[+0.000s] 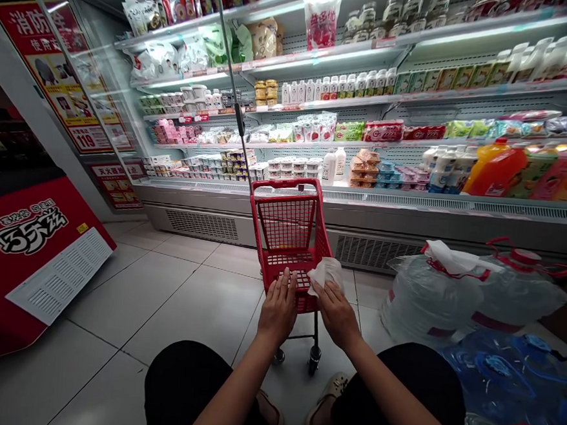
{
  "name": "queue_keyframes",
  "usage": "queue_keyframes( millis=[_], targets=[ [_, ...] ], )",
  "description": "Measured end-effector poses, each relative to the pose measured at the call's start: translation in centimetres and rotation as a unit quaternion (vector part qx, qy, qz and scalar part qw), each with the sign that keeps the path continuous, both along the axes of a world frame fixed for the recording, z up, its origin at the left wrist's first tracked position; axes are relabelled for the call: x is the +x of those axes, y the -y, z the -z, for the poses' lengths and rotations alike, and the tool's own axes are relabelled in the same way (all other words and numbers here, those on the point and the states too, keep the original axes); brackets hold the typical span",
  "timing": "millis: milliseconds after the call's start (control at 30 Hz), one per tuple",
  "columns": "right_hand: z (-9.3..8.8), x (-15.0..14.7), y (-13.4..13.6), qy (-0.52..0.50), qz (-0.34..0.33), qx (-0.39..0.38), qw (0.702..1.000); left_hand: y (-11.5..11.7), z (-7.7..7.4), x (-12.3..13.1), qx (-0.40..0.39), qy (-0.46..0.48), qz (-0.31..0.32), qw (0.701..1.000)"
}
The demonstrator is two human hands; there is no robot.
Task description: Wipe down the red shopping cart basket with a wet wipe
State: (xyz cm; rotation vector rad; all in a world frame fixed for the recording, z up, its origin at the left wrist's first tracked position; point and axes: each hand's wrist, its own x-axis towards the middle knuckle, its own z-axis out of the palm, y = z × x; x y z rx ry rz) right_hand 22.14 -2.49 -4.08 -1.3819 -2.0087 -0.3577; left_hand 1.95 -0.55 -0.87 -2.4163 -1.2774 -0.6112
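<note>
A red shopping cart (324,235) is seen just ahead of both grips, on the floor (160,307). Its long way is pointed from the grips toward the fridge (390,217), with its handle (285,183) at the far end. A white cloth (330,273) is held in the right grip (337,313), fingers almost straight, by the cart's near right corner. The left grip (279,309) is held flat and unfolded by the near left corner; nothing is seen in it. How much is done or left cannot be told. Blue water bottles (500,376) are set right of the right grip.

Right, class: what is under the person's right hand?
Under the right hand lies a white cloth, at the near end of the red cart. Whatever the hand and cloth cover cannot be seen.
</note>
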Motion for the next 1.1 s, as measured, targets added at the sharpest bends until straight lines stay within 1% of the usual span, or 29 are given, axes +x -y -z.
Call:
queue_keyframes(
  millis=[100, 167, 233, 333, 400, 500, 567, 633, 733, 833, 933, 1000, 1033, 1100],
  targets=[
    [0.0, -1.8, -0.3, -0.011, 0.017, 0.005, 1.000, 1.2, 0.2, 1.3, -0.019, 0.014, 0.023, 0.999],
    [0.3, -3.2, -0.2, -0.005, 0.008, 0.016, 1.000, 1.8, 0.2, 1.9, -0.029, 0.032, 0.038, 0.998],
    [0.7, -3.6, 0.2, 0.001, -0.006, 0.030, 1.000, 1.9, 0.0, 1.8, -0.040, 0.040, 0.066, 0.996],
    [0.9, -1.9, 0.7, 0.024, -0.038, 0.023, 0.999, 0.4, -1.1, 0.4, -0.059, 0.030, 0.109, 0.992],
    [0.8, 0.1, 1.0, 0.031, -0.048, 0.003, 0.998, -1.2, -2.1, -0.9, -0.063, 0.018, 0.114, 0.991],
    [0.7, 2.8, 1.2, 0.007, -0.028, -0.024, 0.999, -3.2, -3.5, -2.5, -0.074, -0.024, 0.133, 0.988],
    [0.7, 3.7, 1.0, -0.023, -0.007, -0.039, 0.999, -3.8, -3.9, -2.8, -0.077, -0.056, 0.161, 0.982],
    [0.7, 3.9, 0.8, -0.060, 0.013, -0.050, 0.997, -3.8, -3.9, -2.4, -0.071, -0.073, 0.175, 0.979],
    [0.5, 2.9, 0.7, -0.094, 0.032, -0.046, 0.994, -3.4, -3.2, -1.0, -0.049, -0.067, 0.161, 0.983],
    [0.4, 0.7, 1.2, -0.081, 0.006, -0.032, 0.996, -3.1, -2.0, 0.9, -0.024, -0.042, 0.140, 0.989],
    [0.8, -1.1, 2.0, -0.065, -0.018, -0.016, 0.998, -3.0, -1.0, 2.9, -0.006, -0.015, 0.120, 0.993],
    [1.2, -1.1, 2.2, -0.055, -0.016, -0.007, 0.998, -3.1, -0.8, 3.9, -0.005, -0.003, 0.112, 0.994],
    [1.4, -0.6, 2.2, -0.046, -0.016, -0.005, 0.999, -3.2, -1.0, 4.2, -0.008, -0.002, 0.117, 0.993],
    [1.4, 1.2, 1.7, -0.023, -0.020, -0.005, 1.000, -3.9, -1.9, 4.0, -0.017, -0.018, 0.146, 0.989]
  ],
)
